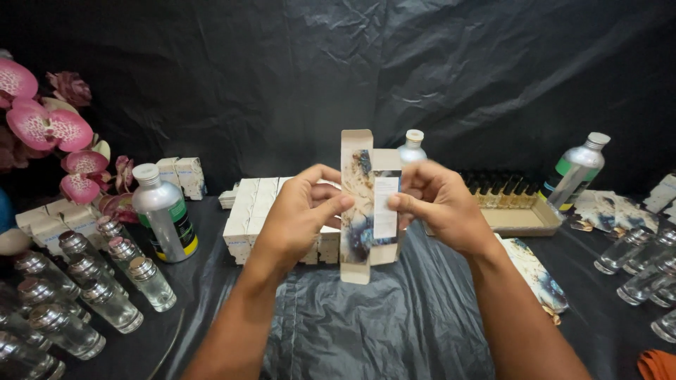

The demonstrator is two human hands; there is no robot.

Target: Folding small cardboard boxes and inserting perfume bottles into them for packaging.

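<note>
Both hands hold a tall, narrow carton [367,204] upright above the black-covered table. The carton is marbled beige and blue, with a white label panel and its top and bottom flaps standing out. My left hand [304,208] pinches its left side with thumb and fingers. My right hand [438,202] grips its right side, thumb on the white panel. Behind it lies a row of closed white cartons [248,214], partly hidden by my hands.
Several clear glass bottles with silver caps [84,288] stand at the left, beside a silver canister [164,212] and pink orchids [53,130]. A cardboard tray of small bottles [520,214], another silver canister [576,171], flat marbled cartons [539,276] and more glass bottles [644,267] are at the right.
</note>
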